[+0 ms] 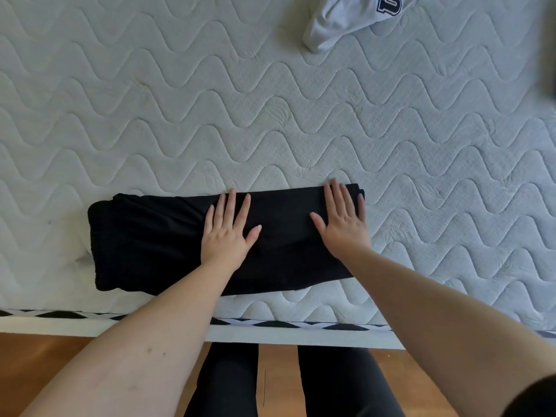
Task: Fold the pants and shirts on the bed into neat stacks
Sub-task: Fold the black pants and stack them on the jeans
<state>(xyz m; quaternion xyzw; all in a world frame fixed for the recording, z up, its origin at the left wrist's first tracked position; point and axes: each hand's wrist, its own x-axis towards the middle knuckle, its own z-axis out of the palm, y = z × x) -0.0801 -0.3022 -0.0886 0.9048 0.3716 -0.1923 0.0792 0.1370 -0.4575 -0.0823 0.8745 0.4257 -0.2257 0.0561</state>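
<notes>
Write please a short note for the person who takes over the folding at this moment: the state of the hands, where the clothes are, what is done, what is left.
Left hand: open, fingers straight, flat on the middle of the black pants.
Right hand: open, flat on the pants' right end.
The pants lie folded into a long band near the front edge of the mattress.
A white shirt with a dark letter print lies crumpled at the far edge, partly out of view.
Done: pants folded lengthwise.
Left: likely fold the pants shorter, then fold the shirt and stack.
</notes>
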